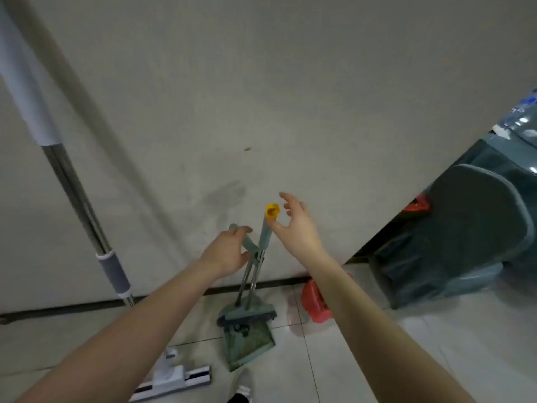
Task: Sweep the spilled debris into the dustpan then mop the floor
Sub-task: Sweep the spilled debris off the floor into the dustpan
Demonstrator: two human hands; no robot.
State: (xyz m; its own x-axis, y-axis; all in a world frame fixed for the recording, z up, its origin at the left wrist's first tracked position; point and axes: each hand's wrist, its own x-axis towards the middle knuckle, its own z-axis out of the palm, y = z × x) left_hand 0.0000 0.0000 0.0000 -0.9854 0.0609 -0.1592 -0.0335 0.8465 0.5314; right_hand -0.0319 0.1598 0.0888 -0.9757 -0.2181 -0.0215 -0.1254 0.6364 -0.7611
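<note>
A teal broom and dustpan set stands against the wall. The dustpan rests on the tiled floor with the broom head sitting in it. Two handles rise from the set. My left hand holds the shorter teal handle between thumb and fingers. My right hand is spread, fingers straight, its thumb right beside the yellow-capped handle. Which handle belongs to the broom I cannot tell. A flat mop leans on the wall at left, its pole slanting down to the white mop head.
A dark green lidded bin stands at the right by the wall's corner. A red plastic bag lies beside the dustpan. A water bottle shows at the far right edge. My shoe is just below the dustpan.
</note>
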